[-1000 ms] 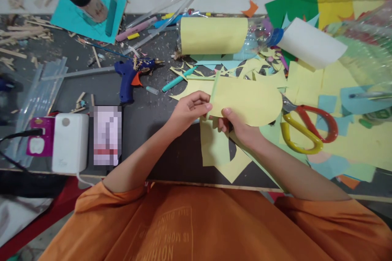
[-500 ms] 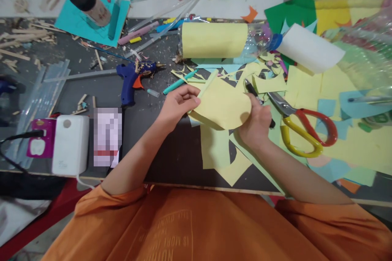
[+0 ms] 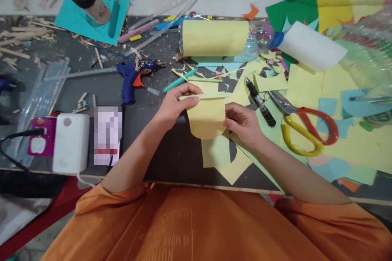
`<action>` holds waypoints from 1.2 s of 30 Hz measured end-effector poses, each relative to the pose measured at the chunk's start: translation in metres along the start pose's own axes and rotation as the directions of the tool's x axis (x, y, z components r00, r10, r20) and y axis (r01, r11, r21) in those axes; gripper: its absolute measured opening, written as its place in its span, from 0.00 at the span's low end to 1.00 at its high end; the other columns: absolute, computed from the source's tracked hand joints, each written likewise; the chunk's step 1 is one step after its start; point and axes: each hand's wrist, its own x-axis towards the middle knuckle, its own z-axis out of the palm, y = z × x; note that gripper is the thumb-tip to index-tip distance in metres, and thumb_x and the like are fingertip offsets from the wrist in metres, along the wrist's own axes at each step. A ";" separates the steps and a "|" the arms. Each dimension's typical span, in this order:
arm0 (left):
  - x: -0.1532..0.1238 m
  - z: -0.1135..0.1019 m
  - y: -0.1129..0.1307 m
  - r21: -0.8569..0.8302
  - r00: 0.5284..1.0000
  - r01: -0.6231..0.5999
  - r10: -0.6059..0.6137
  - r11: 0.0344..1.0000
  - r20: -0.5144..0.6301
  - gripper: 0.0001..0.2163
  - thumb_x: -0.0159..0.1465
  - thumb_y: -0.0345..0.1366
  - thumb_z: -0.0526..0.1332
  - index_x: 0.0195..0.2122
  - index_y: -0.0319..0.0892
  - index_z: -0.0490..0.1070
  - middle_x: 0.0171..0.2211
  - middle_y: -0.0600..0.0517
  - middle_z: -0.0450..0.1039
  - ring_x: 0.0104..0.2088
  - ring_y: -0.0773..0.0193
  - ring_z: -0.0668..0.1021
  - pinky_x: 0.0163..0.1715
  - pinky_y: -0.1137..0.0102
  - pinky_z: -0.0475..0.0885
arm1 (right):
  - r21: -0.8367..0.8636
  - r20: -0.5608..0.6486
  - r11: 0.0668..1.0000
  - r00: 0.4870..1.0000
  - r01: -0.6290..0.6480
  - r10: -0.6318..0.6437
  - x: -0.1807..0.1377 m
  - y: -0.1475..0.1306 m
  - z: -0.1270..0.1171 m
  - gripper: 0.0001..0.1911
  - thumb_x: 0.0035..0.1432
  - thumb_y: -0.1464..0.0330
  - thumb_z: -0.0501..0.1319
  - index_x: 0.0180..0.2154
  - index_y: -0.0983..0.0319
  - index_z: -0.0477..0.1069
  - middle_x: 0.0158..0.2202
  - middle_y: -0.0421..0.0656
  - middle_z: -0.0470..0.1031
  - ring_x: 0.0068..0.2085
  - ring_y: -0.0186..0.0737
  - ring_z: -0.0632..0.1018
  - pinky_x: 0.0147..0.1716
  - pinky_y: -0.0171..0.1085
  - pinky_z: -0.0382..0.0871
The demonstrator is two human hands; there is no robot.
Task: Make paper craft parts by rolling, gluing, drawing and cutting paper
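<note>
Between my hands is a pale yellow paper cutout (image 3: 208,118) with a rounded lower edge and a folded strip along its straight top. My left hand (image 3: 182,106) pinches the top left corner, thumb over the folded strip. At the cutout's right edge, my right hand (image 3: 243,122) has thumb and fingertips closed on the paper. Beneath lie yellow paper offcuts (image 3: 216,153). Just right of my right hand are a black pen (image 3: 260,102) and scissors (image 3: 306,130) with one red and one yellow handle.
A plastic bottle wrapped in yellow paper (image 3: 214,37) lies beyond my hands. To the left are a blue glue gun (image 3: 130,79), clear glue sticks (image 3: 39,106), a white power bank (image 3: 71,142) and a phone (image 3: 107,138). Coloured paper sheets (image 3: 361,138) cover the right side.
The paper cutout has turned so its folded strip lies level across the top and its rounded edge faces me. My right hand has shifted left and lower along its edge, uncovering the pen.
</note>
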 end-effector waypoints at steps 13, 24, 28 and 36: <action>-0.010 0.017 0.004 0.095 0.992 0.056 -0.066 0.994 0.105 0.14 0.50 0.44 0.71 0.31 0.41 0.75 0.28 0.54 0.72 0.26 0.70 0.70 0.25 0.74 0.63 | -0.039 -0.175 0.999 0.984 0.024 -0.030 0.000 0.002 0.002 0.14 0.50 0.55 0.68 0.29 0.58 0.72 0.27 0.38 0.72 0.27 0.34 0.70 0.24 0.35 0.65; -0.009 0.019 -0.002 0.059 0.997 0.077 -0.076 0.995 -0.009 0.15 0.47 0.46 0.73 0.29 0.39 0.78 0.27 0.53 0.75 0.24 0.72 0.70 0.25 0.75 0.64 | -0.078 -0.257 0.988 0.955 0.132 -0.148 0.002 0.003 0.003 0.16 0.51 0.52 0.68 0.29 0.57 0.72 0.27 0.38 0.73 0.27 0.34 0.71 0.25 0.35 0.65; -0.009 0.018 -0.003 0.095 0.998 0.067 -0.065 0.993 -0.020 0.15 0.48 0.46 0.72 0.30 0.39 0.78 0.28 0.52 0.77 0.25 0.71 0.71 0.25 0.74 0.66 | -0.067 -0.266 0.981 0.944 0.182 -0.193 0.004 0.006 0.004 0.15 0.51 0.53 0.68 0.27 0.57 0.72 0.24 0.36 0.72 0.25 0.33 0.70 0.23 0.34 0.64; -0.010 0.016 -0.004 0.076 0.997 -0.015 0.009 0.997 0.076 0.19 0.51 0.42 0.72 0.40 0.43 0.70 0.34 0.53 0.77 0.34 0.67 0.78 0.32 0.74 0.70 | -0.020 -0.226 0.983 0.957 0.180 -0.180 0.002 0.008 0.002 0.15 0.53 0.53 0.68 0.27 0.57 0.72 0.25 0.37 0.73 0.27 0.34 0.72 0.24 0.34 0.66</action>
